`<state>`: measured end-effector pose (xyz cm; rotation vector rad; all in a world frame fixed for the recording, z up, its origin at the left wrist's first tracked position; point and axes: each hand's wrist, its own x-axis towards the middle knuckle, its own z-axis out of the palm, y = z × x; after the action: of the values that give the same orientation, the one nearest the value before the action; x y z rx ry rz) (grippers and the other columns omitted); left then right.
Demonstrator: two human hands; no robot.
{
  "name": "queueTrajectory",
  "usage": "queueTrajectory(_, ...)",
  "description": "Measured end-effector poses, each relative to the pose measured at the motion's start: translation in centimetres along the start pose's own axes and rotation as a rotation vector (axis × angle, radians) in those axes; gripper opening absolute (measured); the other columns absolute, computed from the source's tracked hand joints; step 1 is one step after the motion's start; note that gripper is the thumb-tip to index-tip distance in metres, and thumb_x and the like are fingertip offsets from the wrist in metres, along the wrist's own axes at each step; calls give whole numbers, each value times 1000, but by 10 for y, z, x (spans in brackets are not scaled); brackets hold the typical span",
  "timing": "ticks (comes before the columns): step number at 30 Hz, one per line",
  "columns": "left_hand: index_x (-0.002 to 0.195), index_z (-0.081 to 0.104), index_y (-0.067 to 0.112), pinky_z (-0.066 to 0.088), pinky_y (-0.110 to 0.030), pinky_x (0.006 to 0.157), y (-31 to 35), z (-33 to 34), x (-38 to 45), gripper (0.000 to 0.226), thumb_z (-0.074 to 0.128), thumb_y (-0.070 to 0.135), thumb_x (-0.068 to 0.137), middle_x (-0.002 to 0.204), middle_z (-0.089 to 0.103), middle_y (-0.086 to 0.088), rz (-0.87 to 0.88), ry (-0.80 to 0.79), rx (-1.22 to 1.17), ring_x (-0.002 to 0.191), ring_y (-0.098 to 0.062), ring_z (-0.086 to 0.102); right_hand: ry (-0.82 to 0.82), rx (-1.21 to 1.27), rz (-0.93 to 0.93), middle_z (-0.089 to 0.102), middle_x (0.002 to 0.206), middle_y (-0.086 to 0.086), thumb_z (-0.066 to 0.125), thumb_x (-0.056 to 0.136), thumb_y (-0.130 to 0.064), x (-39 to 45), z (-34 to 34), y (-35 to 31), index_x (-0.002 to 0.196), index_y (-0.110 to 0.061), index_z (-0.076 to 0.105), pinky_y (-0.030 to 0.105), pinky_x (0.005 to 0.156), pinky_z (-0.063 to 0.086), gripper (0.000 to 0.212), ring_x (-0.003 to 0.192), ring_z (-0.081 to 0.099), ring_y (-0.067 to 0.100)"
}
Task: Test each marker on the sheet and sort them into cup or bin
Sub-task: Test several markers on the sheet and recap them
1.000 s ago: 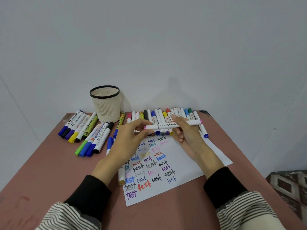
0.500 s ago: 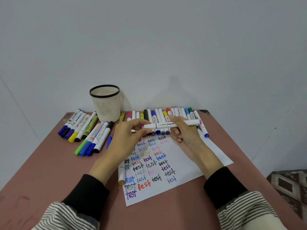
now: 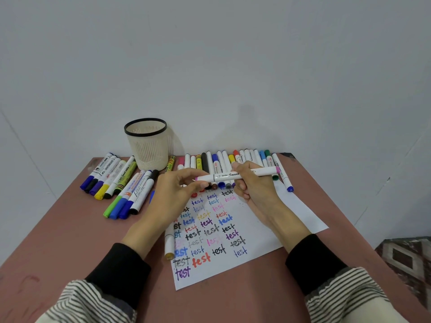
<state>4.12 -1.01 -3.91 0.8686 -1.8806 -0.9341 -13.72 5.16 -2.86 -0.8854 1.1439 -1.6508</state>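
I hold a white marker with pink ends level above the sheet. My right hand grips its barrel. My left hand pinches its left cap end between thumb and fingers. Below lies the white sheet, covered with the word "test" in many colours. A beige mesh cup with a black rim stands at the back left. A row of markers lies along the far edge behind my hands. No bin is in view.
Two groups of thicker markers lie left of the sheet on the reddish table. A white marker with a yellow end rests on the sheet's left edge under my left wrist. The wall stands right behind the table.
The marker and both hands have stayed nearly in place. My left hand's fingertips have closed a little tighter on the pink cap end.
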Motion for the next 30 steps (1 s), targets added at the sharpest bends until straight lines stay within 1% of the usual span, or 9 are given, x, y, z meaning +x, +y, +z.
queueTrajectory(3, 99, 72, 32, 57, -35, 78, 0, 1, -1, 23, 72, 14, 85, 82, 73, 0, 2, 12, -41, 77, -22, 66, 2, 10, -28, 33, 50, 0, 59, 95, -10, -1, 2, -2, 61, -15, 48, 18, 39, 26, 36, 40, 28, 8)
queueTrajectory(14, 95, 71, 33, 58, -27, 73, 7, 5, -3, 26, 71, 9, 84, 85, 75, -1, 9, 21, -119, 81, -21, 70, 12, -23, -65, 28, 53, 3, 60, 94, -10, -1, 2, -8, 55, -19, 45, 18, 40, 26, 43, 42, 24, 10)
queueTrajectory(18, 98, 70, 34, 55, -23, 74, 9, -1, 1, 23, 74, 21, 80, 86, 75, 10, 45, 24, -79, 81, -10, 70, 11, -1, -62, 34, 55, 1, 66, 91, -16, 2, 0, -15, 68, -11, 51, 17, 41, 28, 28, 42, 30, 7)
queueTrajectory(20, 102, 69, 33, 52, -16, 69, 8, -1, 2, 25, 74, 22, 80, 87, 73, 13, 55, 21, -18, 80, -3, 67, 16, 10, -82, 38, 57, -1, 68, 89, -18, 3, -2, -19, 89, 0, 63, 17, 42, 29, 19, 45, 32, 5)
queueTrajectory(21, 105, 67, 33, 51, -13, 67, 6, -1, 2, 27, 74, 22, 81, 90, 72, 14, 54, 24, 17, 82, -2, 67, 28, 30, -89, 39, 60, -1, 69, 88, -19, 5, -4, -19, 101, 5, 64, 17, 43, 29, 27, 47, 32, 5)
queueTrajectory(24, 115, 66, 28, 56, -22, 77, -2, -3, 3, 26, 65, 29, 89, 103, 70, 14, 35, 54, 83, 89, -2, 66, 107, 108, -132, 43, 63, -4, 66, 90, -18, 9, -15, -21, 107, 3, 66, 19, 50, 33, 27, 52, 34, 6)
queueTrajectory(26, 114, 66, 26, 57, -32, 82, -5, -4, 3, 23, 59, 31, 93, 103, 70, 13, 18, 85, 80, 91, -2, 66, 185, -39, -171, 41, 61, -7, 61, 95, -24, 12, -21, -20, 99, -7, 68, 17, 53, 35, 19, 53, 36, 4)
queueTrajectory(28, 112, 66, 27, 57, -32, 83, -2, -4, 2, 20, 56, 31, 95, 101, 70, 14, 18, 104, 79, 90, -2, 66, 232, -330, -228, 42, 63, -8, 49, 100, -36, 12, -24, -20, 89, -18, 59, 14, 52, 38, 24, 54, 40, 2)
queueTrajectory(30, 110, 66, 29, 57, -33, 83, -1, -4, 2, 18, 56, 32, 95, 100, 71, 14, 25, 103, 81, 90, -2, 66, 155, -515, -301, 45, 66, -4, 38, 101, -42, 8, -25, -17, 90, -24, 49, 18, 52, 42, 24, 56, 45, 5)
